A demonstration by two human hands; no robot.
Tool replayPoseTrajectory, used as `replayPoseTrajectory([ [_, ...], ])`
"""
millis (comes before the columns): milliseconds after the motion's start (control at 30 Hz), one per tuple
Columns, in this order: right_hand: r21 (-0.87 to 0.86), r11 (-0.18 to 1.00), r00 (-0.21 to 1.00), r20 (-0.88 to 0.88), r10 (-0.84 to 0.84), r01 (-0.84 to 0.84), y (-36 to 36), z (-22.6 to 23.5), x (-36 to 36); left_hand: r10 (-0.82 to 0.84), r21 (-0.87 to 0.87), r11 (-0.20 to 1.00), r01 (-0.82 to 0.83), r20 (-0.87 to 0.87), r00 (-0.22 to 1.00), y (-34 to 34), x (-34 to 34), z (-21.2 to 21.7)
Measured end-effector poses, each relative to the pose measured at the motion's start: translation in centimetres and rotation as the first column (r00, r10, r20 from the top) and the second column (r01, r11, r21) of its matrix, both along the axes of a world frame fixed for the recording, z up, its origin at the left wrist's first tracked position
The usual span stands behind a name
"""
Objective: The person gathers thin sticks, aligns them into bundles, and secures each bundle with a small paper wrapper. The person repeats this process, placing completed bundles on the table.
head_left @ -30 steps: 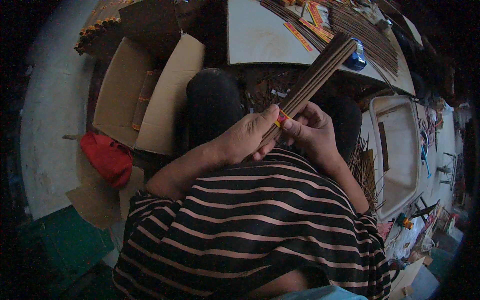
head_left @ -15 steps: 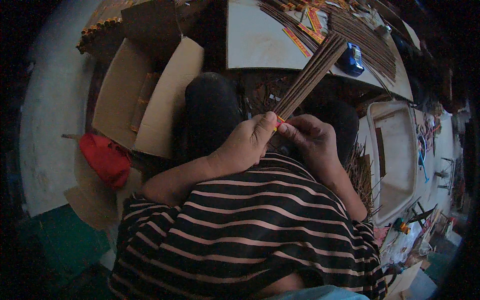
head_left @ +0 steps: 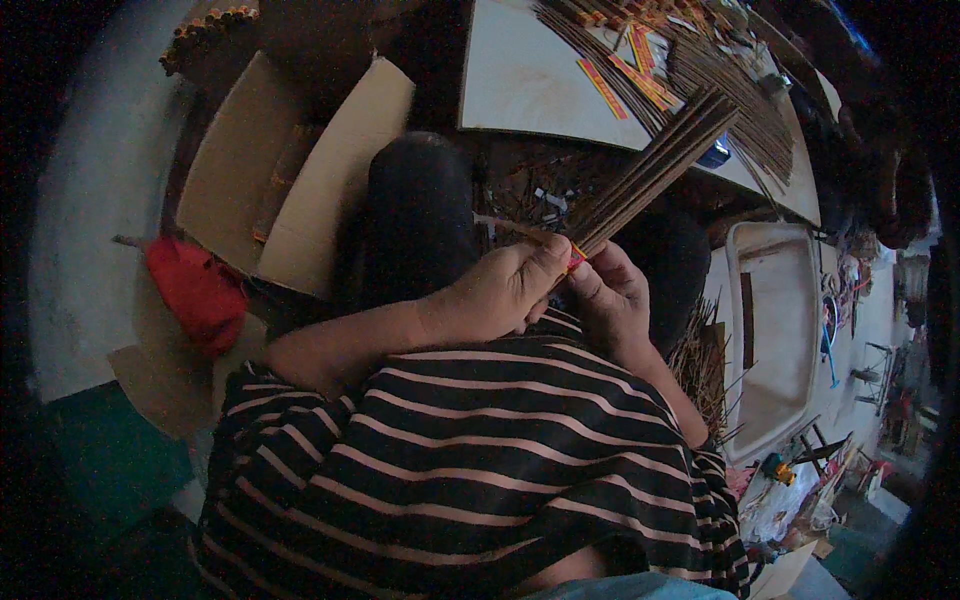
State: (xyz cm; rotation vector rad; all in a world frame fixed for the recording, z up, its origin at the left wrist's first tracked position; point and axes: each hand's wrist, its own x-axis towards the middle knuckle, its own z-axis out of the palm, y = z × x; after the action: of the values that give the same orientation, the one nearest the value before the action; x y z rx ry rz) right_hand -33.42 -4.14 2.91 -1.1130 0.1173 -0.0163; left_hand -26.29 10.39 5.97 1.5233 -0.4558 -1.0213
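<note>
Left hand (head_left: 505, 290) and right hand (head_left: 615, 300) close together around a bundle of brown sticks (head_left: 650, 165), pinching its red-and-yellow band (head_left: 577, 259) above the lap. Forward, the sticks point toward the white table (head_left: 530, 85), bare at its left corner but crowded rightward by loose sticks (head_left: 768, 125) and a partly hidden blue object (head_left: 716, 153). An open cardboard box (head_left: 335, 170) hems the left knee (head_left: 420, 205), a white tub (head_left: 785, 400) stands rightward.
</note>
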Motion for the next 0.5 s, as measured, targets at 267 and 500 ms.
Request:
replayPoseTrajectory([
  [267, 0.043, 0.999, 0.998, 0.069, -0.007, 0.004, 0.2, 0.0, 0.3, -0.125, -0.149, 0.981, 0.122, -0.013, 0.992, 0.4, 0.6, -0.8],
  [500, -0.15, 0.987, 0.998, 0.025, -0.055, 0.058, -0.2, 1.3, 1.2, -0.117, -0.099, 0.989, 0.113, -0.033, 0.993, 0.6, 0.7, -0.2],
])
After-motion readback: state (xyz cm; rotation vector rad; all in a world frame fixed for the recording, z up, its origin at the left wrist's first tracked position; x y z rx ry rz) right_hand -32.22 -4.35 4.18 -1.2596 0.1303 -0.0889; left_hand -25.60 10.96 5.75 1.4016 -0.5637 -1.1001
